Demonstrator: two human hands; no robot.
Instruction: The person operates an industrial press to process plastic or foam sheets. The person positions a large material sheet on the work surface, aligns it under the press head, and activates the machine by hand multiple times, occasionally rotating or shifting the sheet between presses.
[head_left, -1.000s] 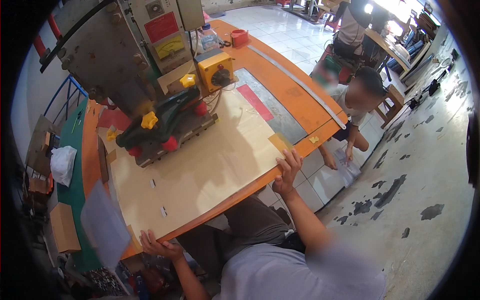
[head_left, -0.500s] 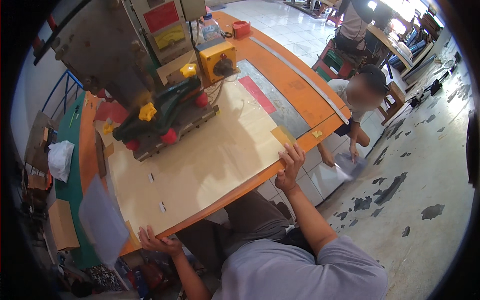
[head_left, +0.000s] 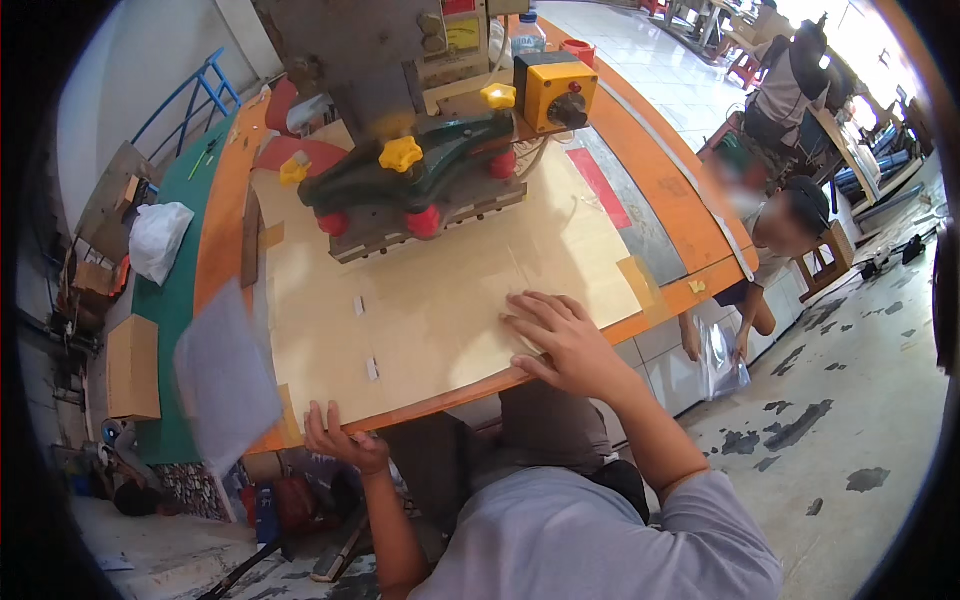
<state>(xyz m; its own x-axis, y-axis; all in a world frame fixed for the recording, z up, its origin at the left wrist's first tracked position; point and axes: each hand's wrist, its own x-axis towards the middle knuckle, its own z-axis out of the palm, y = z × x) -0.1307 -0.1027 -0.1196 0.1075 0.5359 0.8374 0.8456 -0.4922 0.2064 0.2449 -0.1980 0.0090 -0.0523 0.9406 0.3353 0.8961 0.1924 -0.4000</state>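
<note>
A pale yellow sheet [head_left: 440, 345] lies flat on the orange tabletop, with brown tape [head_left: 640, 283] at its right corner. My right hand [head_left: 572, 345] rests on the sheet near its front edge, palm down with fingers spread. At the front left corner my left hand [head_left: 345, 440] has its fingers laid on the edge of the sheet, apart and holding nothing. Two small white pieces [head_left: 360, 306] sit on the sheet between the hands and the machine. Above its far part stands a heavy press head [head_left: 420, 190] with yellow star knobs and red feet.
A yellow control box [head_left: 555, 92] with a black knob stands beside the press. Clear plastic sheets [head_left: 228, 375] overhang the table's left end, near a cardboard box [head_left: 133, 367] and a white bag [head_left: 160, 242]. On the right, a crouching person holds clear plastic [head_left: 722, 360].
My right hand has left the sheet's right corner and moved left onto its surface, fingers spreading. My left hand stays at the front left corner. The whole view has shifted.
</note>
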